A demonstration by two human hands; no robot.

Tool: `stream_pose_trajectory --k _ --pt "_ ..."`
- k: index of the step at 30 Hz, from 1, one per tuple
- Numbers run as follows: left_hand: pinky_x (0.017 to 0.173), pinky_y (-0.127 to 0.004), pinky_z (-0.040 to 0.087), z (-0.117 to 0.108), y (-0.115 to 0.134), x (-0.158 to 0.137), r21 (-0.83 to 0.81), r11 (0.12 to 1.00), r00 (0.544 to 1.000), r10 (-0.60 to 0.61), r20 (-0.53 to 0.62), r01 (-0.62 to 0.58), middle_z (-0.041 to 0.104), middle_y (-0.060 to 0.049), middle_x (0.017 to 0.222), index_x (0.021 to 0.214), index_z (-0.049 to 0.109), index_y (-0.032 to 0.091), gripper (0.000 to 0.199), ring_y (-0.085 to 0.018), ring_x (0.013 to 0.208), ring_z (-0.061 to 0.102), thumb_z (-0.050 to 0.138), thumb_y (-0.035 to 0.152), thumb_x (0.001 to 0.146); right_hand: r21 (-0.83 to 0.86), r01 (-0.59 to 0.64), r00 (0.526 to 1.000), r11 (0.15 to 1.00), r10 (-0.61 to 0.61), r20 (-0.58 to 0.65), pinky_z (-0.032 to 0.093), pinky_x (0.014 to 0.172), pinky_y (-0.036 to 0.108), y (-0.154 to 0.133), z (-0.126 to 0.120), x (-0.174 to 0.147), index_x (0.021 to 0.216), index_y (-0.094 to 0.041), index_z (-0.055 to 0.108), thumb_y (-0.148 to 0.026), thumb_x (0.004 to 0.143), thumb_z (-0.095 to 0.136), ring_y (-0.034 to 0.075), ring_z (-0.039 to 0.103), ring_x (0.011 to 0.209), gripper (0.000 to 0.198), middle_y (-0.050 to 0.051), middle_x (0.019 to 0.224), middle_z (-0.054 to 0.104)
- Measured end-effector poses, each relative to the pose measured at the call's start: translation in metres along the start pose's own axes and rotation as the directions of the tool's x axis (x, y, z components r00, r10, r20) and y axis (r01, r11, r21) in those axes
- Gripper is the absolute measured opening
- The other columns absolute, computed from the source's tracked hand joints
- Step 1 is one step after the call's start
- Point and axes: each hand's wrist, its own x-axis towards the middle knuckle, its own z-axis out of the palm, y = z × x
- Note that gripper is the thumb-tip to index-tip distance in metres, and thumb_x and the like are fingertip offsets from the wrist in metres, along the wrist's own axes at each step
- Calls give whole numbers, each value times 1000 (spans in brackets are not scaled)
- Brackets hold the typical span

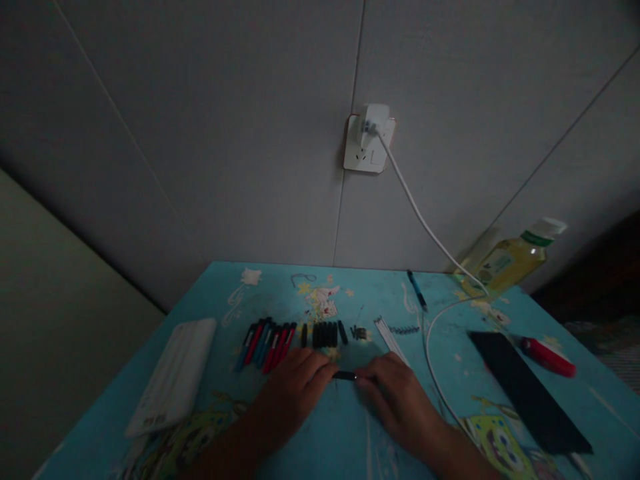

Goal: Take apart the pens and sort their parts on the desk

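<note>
Above the near middle of the table, a short black pen part (345,376) spans the gap between my hands. The fingers of my left hand (297,381) are closed on its left end, and my right hand (395,395) pinches its right end. Just beyond my left hand lies a row of red and blue pen barrels (265,343). Several black grip pieces (325,335) lie side by side, right of the barrels. Farther right are tiny dark parts (359,333), white refills (391,339) partly behind my right hand, and springs (404,330).
A blue pen (417,291) lies near the back edge. A white cable (430,340) runs from the wall charger (374,123) across the table. On the right are a yellow bottle (510,267), a black flat strip (527,390) and a red object (549,357); a white slab (175,373) lies left.
</note>
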Motion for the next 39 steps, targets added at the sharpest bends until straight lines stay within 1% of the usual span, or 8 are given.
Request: stream_pose_trajectory --k 8,11,15,20,24,28,33,39 --pt "80 -34 51 3 3 -1 -19 999 998 -34 48 35 63 -6 99 112 61 17 19 -19 90 59 51 16 96 -170 -54 998 984 61 34 41 76 35 3 7 -3 99 -22 61 -26 101 39 21 58 80 22 3 80 65" --pt "82 -34 52 4 3 -3 -43 997 995 -66 70 69 64 -6 102 114 60 19 20 -19 93 61 51 16 96 -239 -58 996 969 72 51 41 74 35 2 10 -4 92 -21 61 -27 102 36 22 57 78 27 4 75 63" --pt "85 -36 53 5 2 -4 -66 991 989 -115 88 121 64 -6 106 112 59 20 19 -20 97 63 49 16 96 -221 -25 996 975 44 80 42 73 32 -1 9 -2 92 -21 59 -25 101 38 20 57 74 24 3 75 63" --pt "77 -34 56 7 4 -6 -121 968 965 -195 175 218 69 -5 97 112 56 19 17 -19 87 67 47 22 98 -170 55 998 984 -50 37 43 76 31 -2 6 2 102 -24 60 -22 100 45 17 61 78 15 0 88 68" --pt "76 -31 56 6 6 -6 -140 969 967 -174 188 202 69 -6 97 123 54 19 27 -18 86 68 48 29 98 -154 95 995 983 -94 16 44 79 30 -4 4 3 104 -22 60 -21 99 46 16 63 82 15 1 92 68" --pt "66 -27 54 4 8 -3 -112 978 974 -158 164 177 65 -2 81 109 63 20 22 -16 71 65 45 28 100 -160 126 992 979 -120 46 45 81 32 -5 2 3 106 -21 61 -21 99 46 17 63 83 16 3 92 68" --pt "64 -25 51 3 10 -2 -107 977 976 -166 141 182 63 -2 77 102 65 21 22 -15 70 64 45 30 100 -175 158 987 972 -149 62 45 79 33 -3 2 1 106 -20 61 -30 98 53 18 63 82 15 3 91 68" --pt "69 -27 50 -1 12 -5 -142 974 954 -134 269 177 67 -2 87 111 60 22 20 -17 79 65 51 34 97 -226 178 981 958 -156 114 41 75 33 0 7 0 86 -19 59 -31 100 48 17 58 72 21 2 77 63"
